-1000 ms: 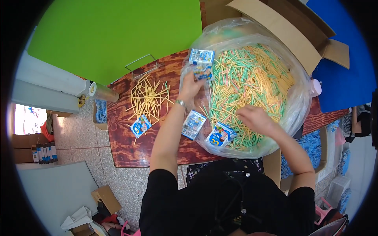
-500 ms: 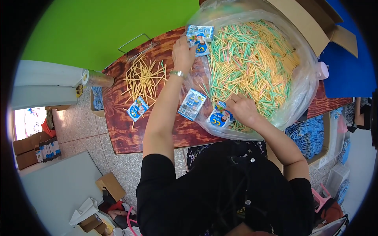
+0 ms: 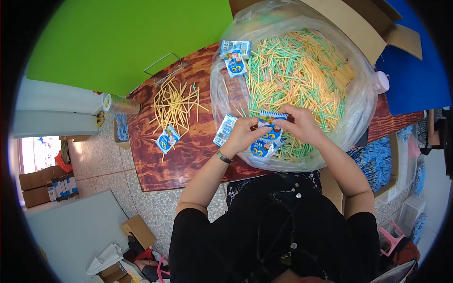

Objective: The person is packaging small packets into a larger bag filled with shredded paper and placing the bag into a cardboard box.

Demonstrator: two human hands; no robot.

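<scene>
- Left hand [image 3: 241,137]: fingers gripping a blue-and-white packet [image 3: 271,121], left edge.
- Right hand [image 3: 304,125]: fingers gripping the same, upper right.
- Blue-and-white packet: between both sets of fingers, long axis seemingly fore-and-aft; neither hand nearer.
- Second packet [image 3: 260,149]: just below the fingers.
- Coloured sticks [image 3: 297,70]: heaped beyond them.

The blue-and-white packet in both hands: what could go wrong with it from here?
The blue-and-white packet, pinched by the left hand and right hand, might slip and drop among the coloured sticks.

A second packet, partly covered by it in this view, could get knocked by a hand.

The clear plastic bag looks soft and loose, so a forearm brushing its near edge might fold it inward.
</scene>
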